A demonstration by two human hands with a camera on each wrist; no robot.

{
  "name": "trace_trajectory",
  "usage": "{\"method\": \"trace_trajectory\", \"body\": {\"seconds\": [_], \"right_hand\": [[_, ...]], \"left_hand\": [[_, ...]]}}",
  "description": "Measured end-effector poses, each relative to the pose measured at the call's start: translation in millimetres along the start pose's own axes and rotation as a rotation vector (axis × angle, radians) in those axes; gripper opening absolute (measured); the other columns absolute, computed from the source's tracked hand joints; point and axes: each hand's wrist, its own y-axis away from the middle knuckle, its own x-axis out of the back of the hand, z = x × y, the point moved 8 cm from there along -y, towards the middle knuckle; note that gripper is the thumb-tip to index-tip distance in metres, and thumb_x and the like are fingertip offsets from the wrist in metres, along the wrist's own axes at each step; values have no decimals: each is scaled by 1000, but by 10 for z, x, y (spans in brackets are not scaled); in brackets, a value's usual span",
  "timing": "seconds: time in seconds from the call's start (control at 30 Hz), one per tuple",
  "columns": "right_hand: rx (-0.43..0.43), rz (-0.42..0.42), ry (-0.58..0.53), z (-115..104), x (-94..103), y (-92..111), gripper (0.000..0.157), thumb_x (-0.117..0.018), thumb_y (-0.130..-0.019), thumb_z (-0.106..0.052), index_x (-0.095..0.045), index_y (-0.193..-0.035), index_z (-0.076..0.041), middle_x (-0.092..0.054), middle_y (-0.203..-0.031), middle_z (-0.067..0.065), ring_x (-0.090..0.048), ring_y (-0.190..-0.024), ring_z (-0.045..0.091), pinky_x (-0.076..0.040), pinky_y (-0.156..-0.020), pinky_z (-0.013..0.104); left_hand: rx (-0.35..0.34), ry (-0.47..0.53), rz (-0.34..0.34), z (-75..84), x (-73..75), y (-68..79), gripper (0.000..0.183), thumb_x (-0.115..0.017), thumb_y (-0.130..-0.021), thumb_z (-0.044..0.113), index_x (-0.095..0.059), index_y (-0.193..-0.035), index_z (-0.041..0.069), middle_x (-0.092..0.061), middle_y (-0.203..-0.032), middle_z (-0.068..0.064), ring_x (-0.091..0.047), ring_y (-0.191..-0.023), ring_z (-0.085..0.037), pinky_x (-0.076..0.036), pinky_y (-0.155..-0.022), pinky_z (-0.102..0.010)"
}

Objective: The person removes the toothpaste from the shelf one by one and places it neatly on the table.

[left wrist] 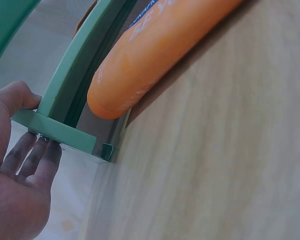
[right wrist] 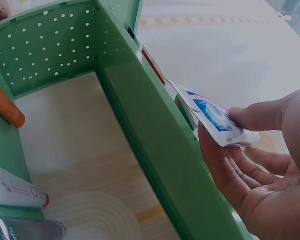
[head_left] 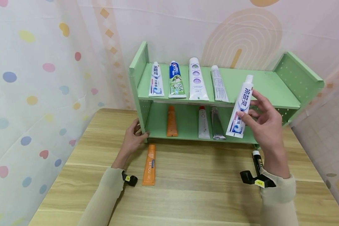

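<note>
In the head view my right hand (head_left: 266, 122) holds a white and blue toothpaste tube (head_left: 241, 108), cap up and slightly tilted, in front of the rack's right half. The right wrist view shows the thumb on one face of this tube (right wrist: 215, 117) and fingers behind it. My left hand (head_left: 134, 136) grips the left side panel of the green two-tier rack (head_left: 142, 110) low down, thumb on one side and fingers on the other. Close by on the table lies an orange tube (head_left: 149, 166) marked BE YOU.
On the upper shelf lie a white-blue tube (head_left: 156, 80), a Crest tube (head_left: 176, 80), a large white tube (head_left: 197, 80) and a slim white tube (head_left: 219, 83). Below are an orange tube (head_left: 171, 122), a red-capped tube (head_left: 204, 124) and a grey tube (head_left: 217, 124). A black tube (head_left: 257, 160) lies near my right wrist.
</note>
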Motion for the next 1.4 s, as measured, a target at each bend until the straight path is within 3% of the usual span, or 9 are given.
{"method": "trace_trajectory", "body": {"seconds": [0.4,0.67,1.07,1.4], "right_hand": [[41,-54,6,69,-151,149,71,-69,-86,18,-51,-150,-6,-68,-115,4,-72,-84,6,-64,-68,18],[20,-99,19,140,-274,222,73,-70,-85,17,-49,-151,-7,-65,-115,5,-73,-87,8,-65,-66,22],[-16,-176,9,266,-466,315,74,-70,-85,18,-47,-152,-5,-65,-116,3,-71,-84,7,-66,-64,26],[-27,-245,72,360,-616,378,73,-71,-87,12,-46,-153,-8,-62,-117,3,-69,-82,6,-65,-61,26]], "left_hand": [[-5,12,1,-4,9,-8,76,-66,-92,-6,-36,-159,15,-43,-156,-17,-48,-142,-37,-49,-113,-48],[-7,5,1,0,10,-9,75,-66,-92,-6,-38,-158,17,-44,-155,-16,-49,-141,-36,-53,-110,-42],[6,4,5,-12,15,3,75,-66,-91,-6,-38,-158,16,-43,-156,-16,-48,-142,-37,-50,-113,-47],[3,5,8,-18,15,-7,75,-65,-93,-6,-37,-159,17,-44,-156,-17,-48,-142,-36,-49,-114,-47]]}}
